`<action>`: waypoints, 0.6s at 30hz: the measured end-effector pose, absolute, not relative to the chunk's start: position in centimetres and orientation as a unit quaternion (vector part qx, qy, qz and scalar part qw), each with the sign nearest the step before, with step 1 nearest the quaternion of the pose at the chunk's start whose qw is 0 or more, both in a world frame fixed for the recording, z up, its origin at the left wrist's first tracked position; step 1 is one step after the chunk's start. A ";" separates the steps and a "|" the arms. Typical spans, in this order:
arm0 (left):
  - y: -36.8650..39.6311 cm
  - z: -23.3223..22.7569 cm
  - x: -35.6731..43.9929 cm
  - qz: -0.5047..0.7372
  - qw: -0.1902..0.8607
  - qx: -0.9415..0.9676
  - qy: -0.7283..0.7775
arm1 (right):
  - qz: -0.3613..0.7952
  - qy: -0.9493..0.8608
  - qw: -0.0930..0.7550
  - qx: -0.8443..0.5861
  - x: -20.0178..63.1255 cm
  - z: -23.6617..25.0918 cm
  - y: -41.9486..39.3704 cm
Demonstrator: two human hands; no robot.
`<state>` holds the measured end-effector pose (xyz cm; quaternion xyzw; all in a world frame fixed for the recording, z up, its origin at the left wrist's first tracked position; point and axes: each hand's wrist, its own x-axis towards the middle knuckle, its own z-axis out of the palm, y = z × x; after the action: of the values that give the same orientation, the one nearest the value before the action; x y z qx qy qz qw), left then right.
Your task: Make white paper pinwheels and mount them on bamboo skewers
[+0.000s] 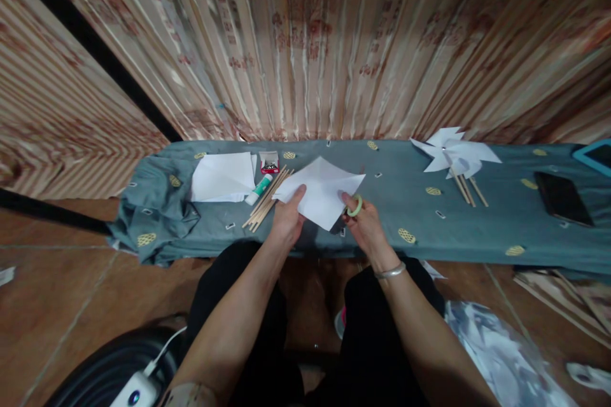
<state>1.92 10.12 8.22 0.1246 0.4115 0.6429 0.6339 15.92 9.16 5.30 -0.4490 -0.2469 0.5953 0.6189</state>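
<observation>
My left hand (287,216) grips the near left edge of a white square of paper (321,189) held over the teal cloth-covered bench (396,216). The paper's near right edge is held by my right hand (363,224), whose fingers go through the green handle of scissors (354,206); the blades are hidden under the sheet. Just left of the paper lie a bundle of thin wooden sticks (267,198) and a glue tube (259,189).
A stack of white paper (222,177) and a small red box (270,163) lie at the left. Finished white paper pinwheels on sticks (453,154) lie at the right, with a black phone (563,198) beyond. A striped curtain hangs behind the bench.
</observation>
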 end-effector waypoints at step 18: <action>11.6 9.8 -2.0 0.714 0.567 0.085 0.400 | 0.668 -0.555 0.303 -0.392 16.2 4.2 5.5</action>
<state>-2.03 11.61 9.81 0.0854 0.4004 0.7145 0.5674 16.23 5.51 4.18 -0.3922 -0.5550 0.6682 0.3026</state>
